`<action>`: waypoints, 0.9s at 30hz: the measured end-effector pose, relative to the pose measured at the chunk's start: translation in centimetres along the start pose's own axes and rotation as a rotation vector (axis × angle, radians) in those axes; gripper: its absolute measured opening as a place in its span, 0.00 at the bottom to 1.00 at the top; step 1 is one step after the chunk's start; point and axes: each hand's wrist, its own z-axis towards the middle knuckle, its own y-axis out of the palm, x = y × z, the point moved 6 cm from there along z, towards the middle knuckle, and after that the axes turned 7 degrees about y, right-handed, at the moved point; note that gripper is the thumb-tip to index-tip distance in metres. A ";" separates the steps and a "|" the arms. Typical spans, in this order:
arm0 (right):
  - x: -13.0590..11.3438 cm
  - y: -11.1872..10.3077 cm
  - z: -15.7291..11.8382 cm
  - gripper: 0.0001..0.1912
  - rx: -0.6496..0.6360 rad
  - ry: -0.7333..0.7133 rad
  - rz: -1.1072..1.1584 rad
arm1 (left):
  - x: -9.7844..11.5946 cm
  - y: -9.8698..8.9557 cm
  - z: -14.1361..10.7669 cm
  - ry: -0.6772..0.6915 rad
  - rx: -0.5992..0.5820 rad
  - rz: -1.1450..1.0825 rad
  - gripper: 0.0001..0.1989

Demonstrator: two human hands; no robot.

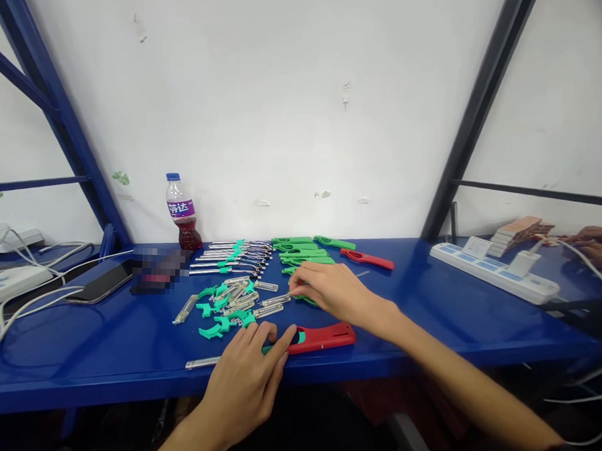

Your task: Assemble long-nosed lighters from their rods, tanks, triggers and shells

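My left hand is closed around the front part of a red lighter body at the table's front edge; a metal tube sticks out to its left. Teal trigger pieces and clear lighter cartridges lie in a loose pile just beyond. My right hand reaches over the pile's right side, its thumb and fingers pinched at the end of one clear cartridge. Behind are metal rods with wires and several green lighter shells.
A soda bottle stands at the back left, near a phone and white cables. A red shell lies at the back. On the right are a power strip and another person's hand.
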 end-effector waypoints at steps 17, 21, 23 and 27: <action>-1.2 6.4 7.5 0.17 -0.207 -0.161 -0.270 | 0.2 0.3 0.0 -0.004 -0.037 0.026 0.22; -1.4 5.4 7.4 0.18 -0.184 -0.155 -0.254 | 0.1 0.4 -0.2 -0.005 -0.043 0.031 0.23; -1.6 4.2 7.1 0.18 -0.165 -0.140 -0.242 | 0.1 0.2 -0.1 0.002 -0.033 0.029 0.22; -1.8 1.1 4.0 0.20 -0.153 -0.102 -0.222 | 0.3 -0.1 -0.1 0.022 0.014 0.036 0.23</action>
